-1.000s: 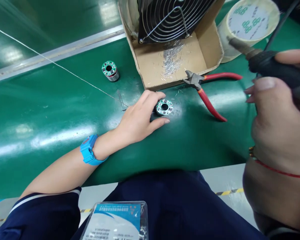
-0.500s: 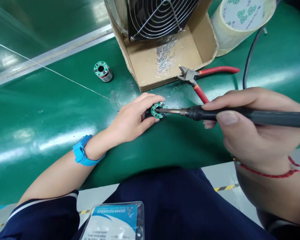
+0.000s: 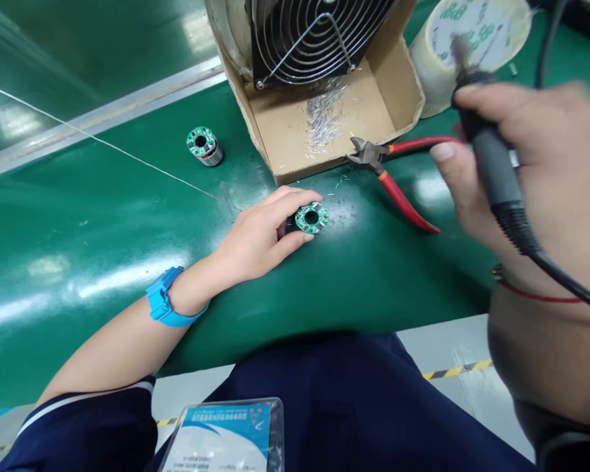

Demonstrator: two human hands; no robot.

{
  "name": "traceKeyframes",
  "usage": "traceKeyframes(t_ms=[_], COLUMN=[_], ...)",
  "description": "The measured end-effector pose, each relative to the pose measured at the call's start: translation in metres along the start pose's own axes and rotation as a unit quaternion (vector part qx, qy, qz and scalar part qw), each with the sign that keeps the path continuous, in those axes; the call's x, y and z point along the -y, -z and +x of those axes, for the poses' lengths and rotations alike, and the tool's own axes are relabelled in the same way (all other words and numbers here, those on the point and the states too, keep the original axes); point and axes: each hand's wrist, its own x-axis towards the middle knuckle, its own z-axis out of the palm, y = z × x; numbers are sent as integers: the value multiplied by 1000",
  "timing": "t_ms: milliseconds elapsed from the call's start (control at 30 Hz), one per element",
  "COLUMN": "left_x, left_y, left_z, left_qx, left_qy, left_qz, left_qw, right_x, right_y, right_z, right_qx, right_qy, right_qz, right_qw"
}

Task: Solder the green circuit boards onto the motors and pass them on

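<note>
My left hand [image 3: 263,233] is wrapped round a small motor part topped by a green ring-shaped circuit board [image 3: 313,217]; its fingers and thumb reach the board's edge. My right hand [image 3: 531,151] grips a dark soldering iron [image 3: 489,147], whose tip points up and away in front of the tape roll, slightly blurred. A second motor part with a like green board [image 3: 201,141] and a silver body stands upright on the green mat, to the upper left of my left hand. Red-handled cutters [image 3: 371,154] lie open between my hands, their jaws against the box edge.
A cardboard box [image 3: 285,137] at the top holds a black fan [image 3: 319,39] and many thin metal clippings [image 3: 324,115]. Right of it stands a large roll of clear tape [image 3: 432,72]. A thin wire [image 3: 142,160] crosses the green table [image 3: 103,216] at the left.
My right hand has moved up and to the right, lifting the iron off the board and turning its tip upward. The lower cutter handle is now uncovered. My left hand has stayed in place.
</note>
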Motion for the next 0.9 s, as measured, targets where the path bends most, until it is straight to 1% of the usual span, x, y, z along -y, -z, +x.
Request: traceKeyframes(t_ms=[100,133,167,267,333,400,433,467,533,600,700,800,867,900], left_x=[0,0,0,0,1,1,0,-1,-5,-10,-14,-16,-15,-15], left_y=[0,-1,-1,-4,-7,-8,-9,-9,-8,-7,-6,-6,-7,-7], left_z=[-1,-1,-2,-4,-6,-6,-7,-6,-6,-5,-5,-7,-8,-9], left_qx=[-6,-8,-8,-9,-17,-31,-40,-50,-69,-89,-113,-134,-145,-150], left_qy=[7,16,27,47,45,40,40,41,44,40,21,4,-8,-15], left_qz=[-16,-26,-39,-89,-110,-108,-101,-90,-60,-25,22,59,81,92], left_qw=[1000,1000,999,995,993,993,993,994,995,995,993,989,986,984], right_x=[-8,-12,-15,-27,-35,-39,-40,-40,-35,-26,-11,-3,-1,-1], right_y=[-9,-13,-18,-31,-37,-39,-39,-38,-34,-29,-22,-17,-14,-13], right_z=[-2,-5,-7,-11,-10,-10,-11,-14,-20,-26,-30,-28,-27,-26], right_qx=[-49,-52,-42,23,46,44,37,23,-1,-1,38,78,88,84], right_qy=[2,8,24,59,32,-2,-7,-2,35,82,134,163,181,194], right_qz=[65,79,75,7,-55,-91,-91,-79,-36,-12,-14,-21,-35,-42], right_qw=[997,995,996,998,997,995,995,997,999,997,990,983,979,977])
